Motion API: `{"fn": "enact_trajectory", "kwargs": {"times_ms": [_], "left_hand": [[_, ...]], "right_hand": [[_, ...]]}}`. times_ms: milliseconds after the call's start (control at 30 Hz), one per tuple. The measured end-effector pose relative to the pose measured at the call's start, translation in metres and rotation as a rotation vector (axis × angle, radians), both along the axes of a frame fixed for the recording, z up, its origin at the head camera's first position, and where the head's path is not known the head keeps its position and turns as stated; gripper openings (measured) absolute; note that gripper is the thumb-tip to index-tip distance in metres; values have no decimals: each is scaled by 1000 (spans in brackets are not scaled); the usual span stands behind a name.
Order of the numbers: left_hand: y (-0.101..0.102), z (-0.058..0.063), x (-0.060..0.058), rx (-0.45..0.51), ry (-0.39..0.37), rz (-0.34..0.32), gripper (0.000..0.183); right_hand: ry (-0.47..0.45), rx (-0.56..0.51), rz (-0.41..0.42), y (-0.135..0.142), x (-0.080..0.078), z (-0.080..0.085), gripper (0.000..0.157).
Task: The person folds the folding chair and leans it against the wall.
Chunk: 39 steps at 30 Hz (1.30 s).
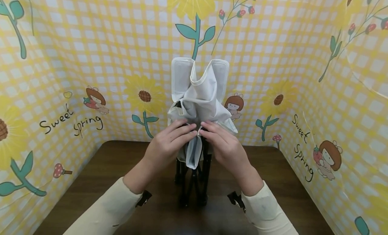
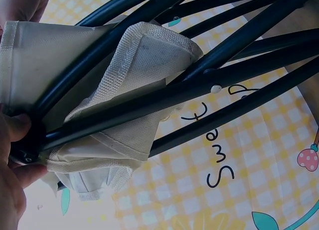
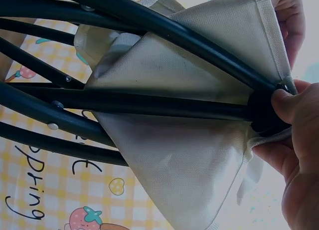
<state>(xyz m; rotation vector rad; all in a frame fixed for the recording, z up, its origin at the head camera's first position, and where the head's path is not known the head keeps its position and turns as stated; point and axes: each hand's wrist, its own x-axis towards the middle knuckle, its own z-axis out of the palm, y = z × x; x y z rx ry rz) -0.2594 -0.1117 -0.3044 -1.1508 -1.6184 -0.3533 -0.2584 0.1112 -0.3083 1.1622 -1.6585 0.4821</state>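
Observation:
A folded camping chair (image 1: 204, 102) stands on the table, its off-white fabric bunched above crossed black tubular legs (image 1: 194, 186). My left hand (image 1: 165, 142) grips the near left corner of its top. On the near right corner is my right hand (image 1: 225, 145), the two hands close together. In the left wrist view, thumb and fingers hold the end joint (image 2: 30, 150) of the black tubes. The right wrist view shows my right thumb and fingers around another black corner joint (image 3: 269, 110) with the fabric's edge. Between the hands a fold of fabric (image 1: 194, 154) hangs down.
A dark brown wooden table (image 1: 121, 181) lies beneath. Yellow checked cloth (image 1: 145, 56) with flowers and cartoon figures surrounds it at the back and both sides. Small black clips (image 1: 143, 198) sit at the cuffs of the light sleeves (image 1: 106, 208).

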Motion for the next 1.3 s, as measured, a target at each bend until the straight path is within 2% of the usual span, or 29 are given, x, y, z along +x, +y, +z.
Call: {"fn": "enact_trajectory", "kwargs": {"times_ms": [400,800,1000,1300], "left_hand": [[-1,0,-1,26,-25,-32,25],[4,-1,-3,94,-79,-84,24],[5,-4,1,126,-150,-64,26],[1,-7,8,145,-188,-41,26]], "right_hand": [[6,19,2,-2,-1,0,22],[27,9,5,-5,-4,1,21],[-3,14,6,-1,-1,3,24],[-24,60,21,2,1,4,36]]}}
